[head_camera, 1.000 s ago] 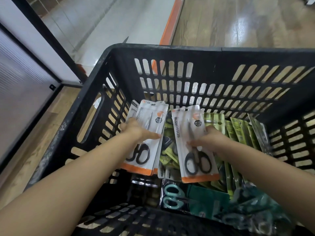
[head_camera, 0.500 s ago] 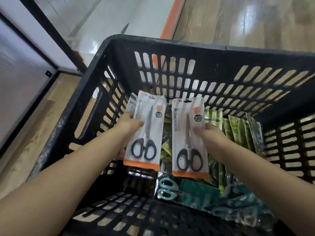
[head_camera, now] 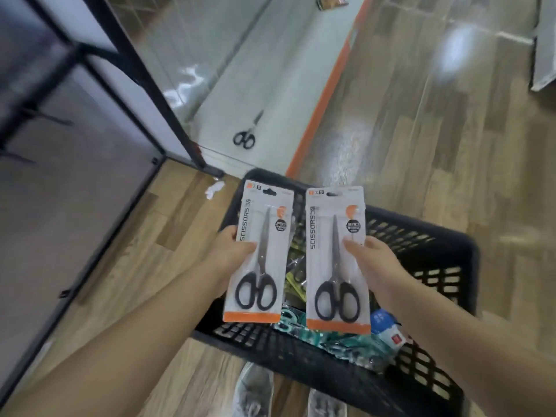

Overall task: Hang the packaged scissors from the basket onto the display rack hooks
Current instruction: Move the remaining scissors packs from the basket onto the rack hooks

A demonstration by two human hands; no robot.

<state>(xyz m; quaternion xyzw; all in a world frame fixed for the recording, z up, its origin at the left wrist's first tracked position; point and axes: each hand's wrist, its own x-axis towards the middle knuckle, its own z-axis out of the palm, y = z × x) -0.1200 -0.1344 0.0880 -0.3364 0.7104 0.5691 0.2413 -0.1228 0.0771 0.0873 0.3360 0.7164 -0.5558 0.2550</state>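
My left hand [head_camera: 231, 254] grips a white and orange scissors package [head_camera: 260, 260] by its left edge, thumb on the front. Beside it, my right hand [head_camera: 371, 260] grips a second, matching scissors package [head_camera: 335, 260] by its right edge. Both packs show black-handled scissors and stand upright, side by side, above the black plastic basket [head_camera: 445, 254] on the floor. Green and teal packages [head_camera: 340, 338] lie inside the basket below. The display rack's hooks are not in view.
A loose pair of black scissors [head_camera: 245, 135] lies on the white shelf base with the orange edge [head_camera: 325, 106]. A black-framed panel [head_camera: 144, 85] stands at the left. A crumpled white scrap [head_camera: 214, 189] lies on the wooden floor. My shoes [head_camera: 255, 389] show at the bottom.
Both hands have lifted their scissors packages up out of the basket. The view has pulled back and up, so the basket now sits lower and smaller.
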